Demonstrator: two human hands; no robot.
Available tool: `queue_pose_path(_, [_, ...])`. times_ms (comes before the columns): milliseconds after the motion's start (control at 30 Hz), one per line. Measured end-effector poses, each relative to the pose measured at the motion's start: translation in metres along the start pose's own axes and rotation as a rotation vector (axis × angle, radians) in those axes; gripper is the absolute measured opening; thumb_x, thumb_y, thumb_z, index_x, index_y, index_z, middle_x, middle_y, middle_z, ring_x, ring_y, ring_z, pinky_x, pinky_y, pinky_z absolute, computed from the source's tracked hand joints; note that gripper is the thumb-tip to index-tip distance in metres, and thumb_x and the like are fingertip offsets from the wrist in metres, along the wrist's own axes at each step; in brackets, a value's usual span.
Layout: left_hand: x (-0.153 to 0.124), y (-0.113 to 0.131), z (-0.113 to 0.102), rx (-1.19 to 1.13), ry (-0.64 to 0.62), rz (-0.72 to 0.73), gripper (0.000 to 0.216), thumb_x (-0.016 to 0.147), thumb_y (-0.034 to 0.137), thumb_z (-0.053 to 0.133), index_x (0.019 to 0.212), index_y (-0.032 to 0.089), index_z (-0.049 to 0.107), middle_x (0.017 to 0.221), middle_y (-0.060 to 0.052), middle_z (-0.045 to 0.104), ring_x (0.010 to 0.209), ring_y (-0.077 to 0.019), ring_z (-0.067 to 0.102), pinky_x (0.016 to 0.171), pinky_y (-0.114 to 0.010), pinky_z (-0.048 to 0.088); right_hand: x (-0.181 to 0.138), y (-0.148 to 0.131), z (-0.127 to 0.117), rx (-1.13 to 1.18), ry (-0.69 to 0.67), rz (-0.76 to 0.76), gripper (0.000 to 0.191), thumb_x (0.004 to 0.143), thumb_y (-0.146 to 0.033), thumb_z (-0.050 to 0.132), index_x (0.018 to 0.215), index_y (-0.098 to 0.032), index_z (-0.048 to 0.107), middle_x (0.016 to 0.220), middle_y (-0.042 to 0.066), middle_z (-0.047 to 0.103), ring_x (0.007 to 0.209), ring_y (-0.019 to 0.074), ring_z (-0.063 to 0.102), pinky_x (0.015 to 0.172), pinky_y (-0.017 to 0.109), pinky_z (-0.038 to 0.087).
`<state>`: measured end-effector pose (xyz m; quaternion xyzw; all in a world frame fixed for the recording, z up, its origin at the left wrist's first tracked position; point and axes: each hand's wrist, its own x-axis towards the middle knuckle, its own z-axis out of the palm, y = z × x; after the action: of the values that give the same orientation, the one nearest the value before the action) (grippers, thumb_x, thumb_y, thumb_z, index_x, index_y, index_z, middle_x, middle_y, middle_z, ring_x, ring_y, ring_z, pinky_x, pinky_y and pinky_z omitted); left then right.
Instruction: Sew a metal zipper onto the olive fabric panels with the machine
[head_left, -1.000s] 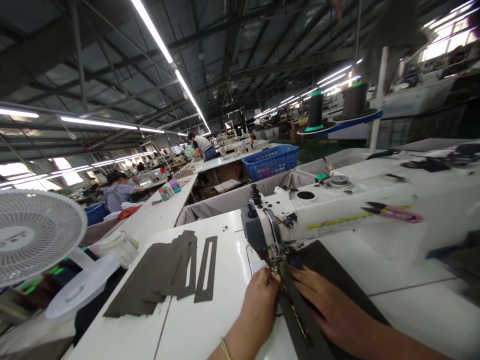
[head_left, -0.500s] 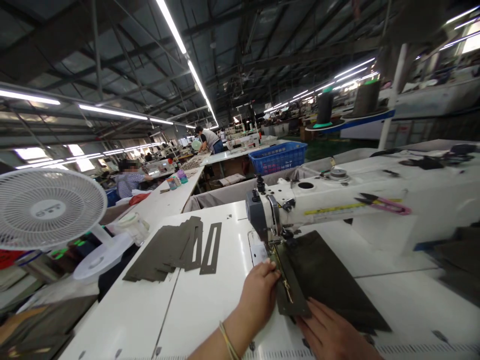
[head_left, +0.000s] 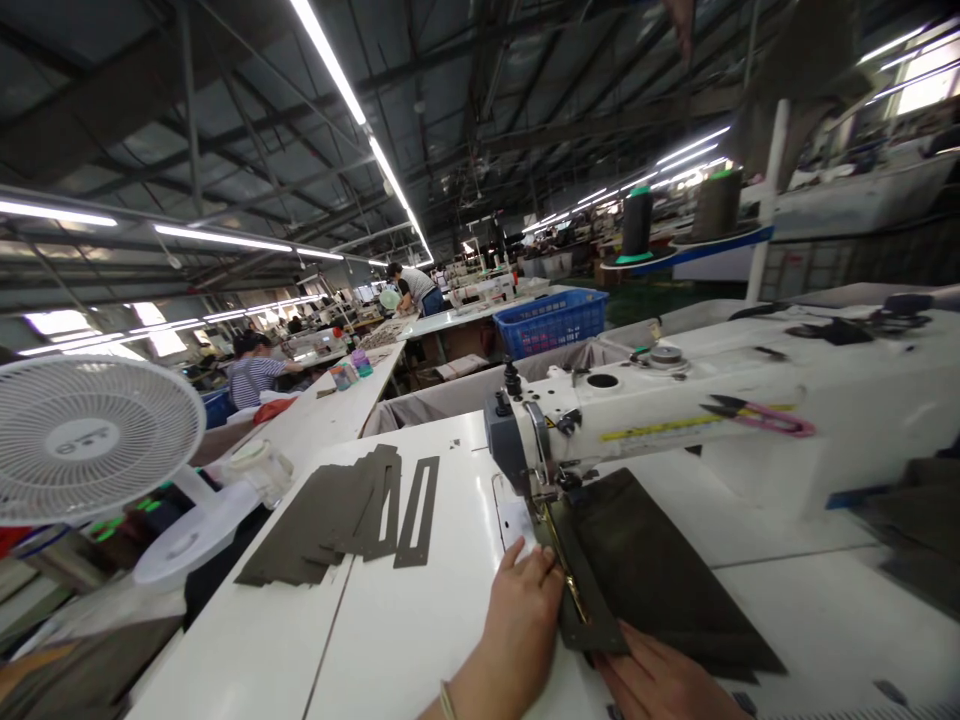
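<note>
A dark olive fabric piece [head_left: 652, 570] with a brass zipper [head_left: 574, 590] along its left edge lies under the needle of a white sewing machine [head_left: 675, 410]. My left hand [head_left: 525, 610] rests at the fabric's left edge beside the zipper, fingers curled and pressed on it. At the bottom of the view, my right hand [head_left: 667, 680] lies flat on the near end of the fabric, fingers stretched toward the zipper. Pink-handled thread snips [head_left: 757, 415] lie on top of the machine arm.
A stack of dark cut pieces with slots [head_left: 337, 520] lies on the white table [head_left: 390, 640] to the left. A white desk fan [head_left: 90, 440] stands at far left. A blue basket [head_left: 551, 320] and other workers at tables are behind.
The fabric has fed away from me under the needle. My right hand has slid from near the presser foot back to the fabric's near end. My left hand stays at the zipper edge.
</note>
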<state>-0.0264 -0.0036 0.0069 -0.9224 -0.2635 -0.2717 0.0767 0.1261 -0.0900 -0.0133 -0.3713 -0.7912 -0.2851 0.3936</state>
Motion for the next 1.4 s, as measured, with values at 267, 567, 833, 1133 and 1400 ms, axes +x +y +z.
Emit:
queue_pose_path(267, [0.013, -0.005, -0.004, -0.069, 0.011, -0.024, 0.016, 0.09, 0.011, 0.048, 0.096, 0.015, 0.062, 0.097, -0.008, 0.066, 0.092, -0.0202, 0.064, 0.095, -0.041, 0.049, -0.005, 0.013, 0.006, 0.053, -0.103, 0.021, 0.037, 0.08, 0.004, 0.034, 0.086, -0.013, 0.067, 0.08, 0.007, 0.069, 0.078, 0.0206, 0.065, 0.077, 0.03, 0.052])
queue_pose_path(567, [0.026, -0.02, 0.005, -0.019, -0.003, -0.076, 0.01, 0.085, 0.01, 0.055, 0.091, 0.014, 0.061, 0.088, -0.009, 0.061, 0.081, -0.0222, 0.059, 0.07, -0.034, 0.056, 0.011, 0.026, 0.02, 0.067, -0.065, 0.057, 0.041, 0.083, 0.005, 0.029, 0.082, -0.014, 0.066, 0.074, 0.007, 0.068, 0.073, 0.0178, 0.063, 0.075, 0.027, 0.051])
queue_pose_path(833, [0.023, -0.029, 0.012, -0.162, -0.007, -0.158, 0.025, 0.078, 0.001, 0.05, 0.095, 0.017, 0.06, 0.094, -0.009, 0.062, 0.085, -0.0215, 0.061, 0.073, -0.033, 0.055, 0.019, 0.035, 0.027, 0.079, -0.019, 0.089, 0.041, 0.086, 0.004, 0.027, 0.079, -0.014, 0.065, 0.072, 0.006, 0.067, 0.071, 0.0158, 0.062, 0.07, 0.025, 0.051])
queue_pose_path(1133, [0.019, -0.013, -0.007, -0.424, -0.028, -0.33, 0.028, 0.084, 0.007, 0.042, 0.102, 0.018, 0.061, 0.106, -0.01, 0.064, 0.1, -0.0232, 0.06, 0.09, -0.04, 0.05, 0.041, 0.052, 0.025, 0.138, -0.333, 0.37, 0.021, 0.08, -0.011, 0.049, 0.097, -0.015, 0.061, 0.095, 0.011, 0.063, 0.085, 0.025, 0.06, 0.075, 0.038, 0.049])
queue_pose_path(1400, [0.012, -0.009, 0.007, -0.188, 0.004, -0.222, 0.035, 0.063, 0.006, 0.057, 0.096, 0.015, 0.063, 0.099, -0.011, 0.065, 0.091, -0.0265, 0.059, 0.09, -0.045, 0.047, 0.064, 0.079, 0.03, 0.296, -0.585, 0.464, 0.022, 0.079, -0.006, 0.044, 0.075, -0.017, 0.063, 0.077, 0.007, 0.067, 0.072, 0.0196, 0.063, 0.064, 0.026, 0.046])
